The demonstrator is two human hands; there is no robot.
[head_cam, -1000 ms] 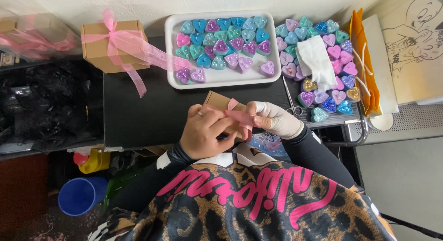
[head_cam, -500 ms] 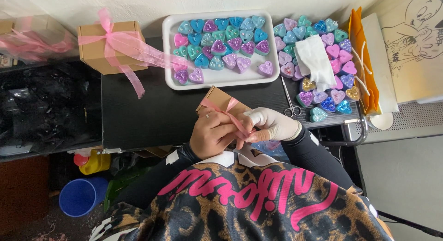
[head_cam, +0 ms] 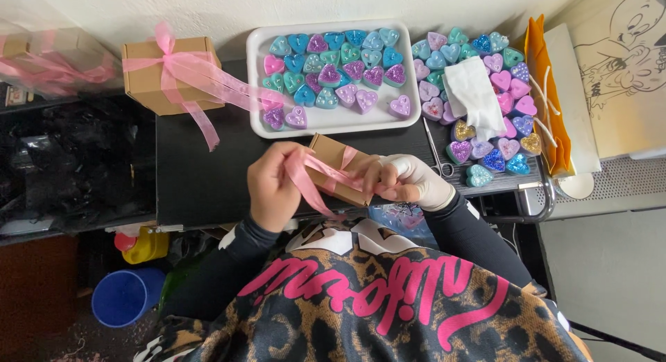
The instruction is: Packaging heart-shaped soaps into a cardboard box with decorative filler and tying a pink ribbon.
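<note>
Small kraft gift box [head_cam: 334, 166] at table's front edge, long axis tilted, between both hands. Left hand [head_cam: 272, 188] pinching pink ribbon [head_cam: 309, 175]; gloved right hand [head_cam: 411, 182] clamped on box's right end.

Both hands are raised close together in front of the chest, with the forearms in dark sleeves coming up from the lower part of the view. The left hand [head_cam: 274, 185] is bare, its back turned to the camera and its fingers curled inward in a pinch. The right hand [head_cam: 409, 182] wears a white glove; its fingers [head_cam: 378, 176] are bent and point toward the left hand, the two nearly touching.
</note>
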